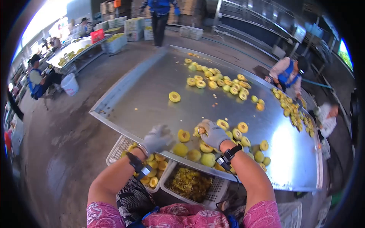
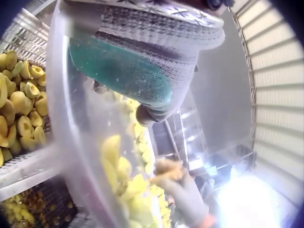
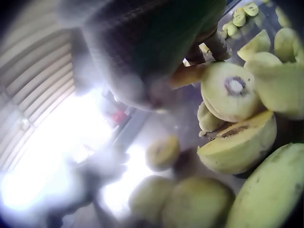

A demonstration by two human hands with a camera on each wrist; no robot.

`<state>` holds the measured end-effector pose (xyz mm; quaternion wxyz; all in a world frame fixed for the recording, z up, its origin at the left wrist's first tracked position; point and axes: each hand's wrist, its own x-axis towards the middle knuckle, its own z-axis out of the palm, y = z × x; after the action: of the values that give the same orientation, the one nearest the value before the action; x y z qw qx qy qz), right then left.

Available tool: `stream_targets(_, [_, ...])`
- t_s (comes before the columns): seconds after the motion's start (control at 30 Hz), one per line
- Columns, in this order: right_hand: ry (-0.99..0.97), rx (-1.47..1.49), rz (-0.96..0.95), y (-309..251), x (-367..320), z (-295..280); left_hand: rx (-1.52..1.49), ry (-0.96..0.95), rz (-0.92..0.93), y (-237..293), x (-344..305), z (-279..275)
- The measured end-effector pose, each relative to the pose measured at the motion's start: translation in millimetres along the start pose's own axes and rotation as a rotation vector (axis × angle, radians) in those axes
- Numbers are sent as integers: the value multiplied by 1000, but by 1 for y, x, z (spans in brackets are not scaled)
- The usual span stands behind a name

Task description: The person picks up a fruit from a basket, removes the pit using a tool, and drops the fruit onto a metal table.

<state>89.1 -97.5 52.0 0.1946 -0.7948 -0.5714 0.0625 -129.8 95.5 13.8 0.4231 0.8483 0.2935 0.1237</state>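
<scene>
My left hand (image 1: 157, 137), in a grey knit glove with a green palm coating (image 2: 118, 71), is over the table's near edge, fingers loosely extended and nothing in them. Blur softens it in the head view. The gloved right hand (image 1: 213, 133) curls around a slim orange-brown piece (image 3: 187, 76) whose kind I cannot tell. At its fingertips lies a cut yellow-green peach half (image 3: 230, 90), pit hollow showing. Around that hand are several more peach halves (image 1: 207, 159), some cut side up. One half (image 1: 183, 135) sits between the two hands.
The metal table (image 1: 152, 102) has a raised rim and more peach halves (image 1: 216, 78) farther back. Below its near edge stand a crate of peach halves (image 1: 114, 154) and a crate of scraps (image 1: 167, 186). Other people (image 1: 291, 74) work at the right side; a white bucket (image 1: 70, 84) stands left.
</scene>
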Motion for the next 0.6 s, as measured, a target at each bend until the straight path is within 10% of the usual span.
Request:
stream_targets(0.27, [201,-121,-81,-25,-142,18,50,135,44,-2,102,-39])
stream_targets(0.6, [196,-68,-68,-22,-135,33,296,171,-173,5,214,-22])
